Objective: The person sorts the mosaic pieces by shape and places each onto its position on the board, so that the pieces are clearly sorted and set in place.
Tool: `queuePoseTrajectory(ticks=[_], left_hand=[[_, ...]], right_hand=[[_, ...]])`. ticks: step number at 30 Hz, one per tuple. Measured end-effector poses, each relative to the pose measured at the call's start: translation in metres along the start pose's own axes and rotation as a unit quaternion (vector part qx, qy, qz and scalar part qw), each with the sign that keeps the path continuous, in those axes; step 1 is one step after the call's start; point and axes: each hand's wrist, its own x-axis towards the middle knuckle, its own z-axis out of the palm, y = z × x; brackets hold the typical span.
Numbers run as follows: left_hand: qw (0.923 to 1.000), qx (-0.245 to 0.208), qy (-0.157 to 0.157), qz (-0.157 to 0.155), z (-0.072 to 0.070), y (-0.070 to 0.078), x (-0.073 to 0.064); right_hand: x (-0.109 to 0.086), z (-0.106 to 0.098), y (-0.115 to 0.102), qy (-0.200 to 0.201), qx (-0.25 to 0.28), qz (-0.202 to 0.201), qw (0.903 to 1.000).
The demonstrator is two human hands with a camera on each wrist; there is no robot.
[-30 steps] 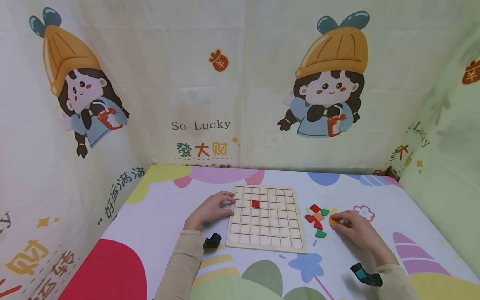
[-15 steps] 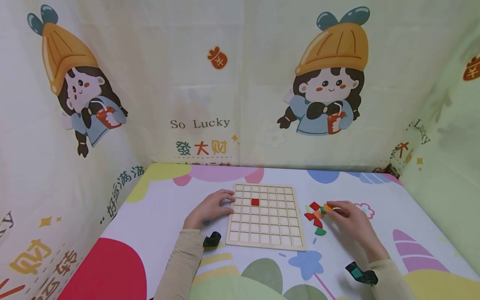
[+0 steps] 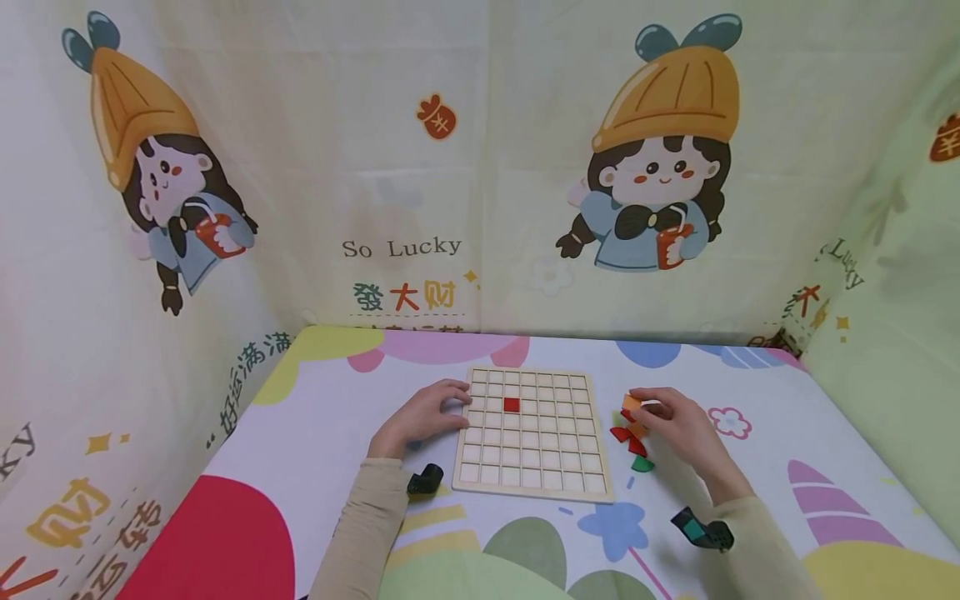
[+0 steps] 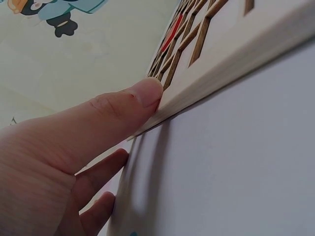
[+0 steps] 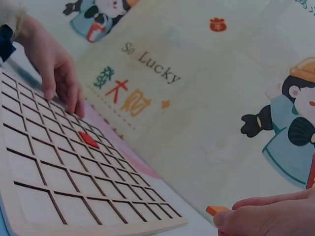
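A wooden grid board (image 3: 531, 458) lies on the table, with one red square tile (image 3: 512, 405) in a cell of its upper left part. My left hand (image 3: 422, 418) rests against the board's left edge; in the left wrist view the thumb (image 4: 147, 92) touches the rim and the other fingers reach down beside it. Between thumb and fingertips my right hand (image 3: 684, 423) pinches an orange tile (image 3: 632, 403), held above the loose pieces right of the board. In the right wrist view, the orange tile (image 5: 216, 210) sticks out past the fingertips.
Under the right hand's fingertips lie several small pieces, among them a red one (image 3: 636, 447) and a green one (image 3: 642, 464), partly covered by the hand. A patterned cloth (image 3: 525, 550) covers the table. Printed fabric walls (image 3: 510, 208) stand behind and at both sides.
My right hand has moved left and slightly away from me, carrying the orange tile from the right of the loose pieces to over them. The left hand stays at the board's edge.
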Motion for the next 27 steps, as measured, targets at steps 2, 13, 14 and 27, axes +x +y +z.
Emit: queuePoseTrajectory(ticks=[2, 13, 14, 27], left_hand=[[1.0000, -0.001, 0.001, 0.000, 0.000, 0.000, 0.000], [1.0000, 0.002, 0.000, 0.006, 0.000, 0.001, -0.001], [1.0000, 0.002, -0.001, 0.004, 0.000, 0.002, -0.001], [1.0000, 0.001, -0.003, 0.009, -0.002, 0.001, 0.000]], right_hand=[[0.004, 0.002, -0.005, -0.003, 0.007, -0.011, 0.9999], [0.026, 0.021, -0.027, -0.018, 0.016, -0.017, 0.9996], [0.028, 0.023, -0.027, -0.018, 0.016, -0.019, 0.9995], [0.044, 0.047, -0.037, -0.050, 0.023, -0.043, 0.9976]])
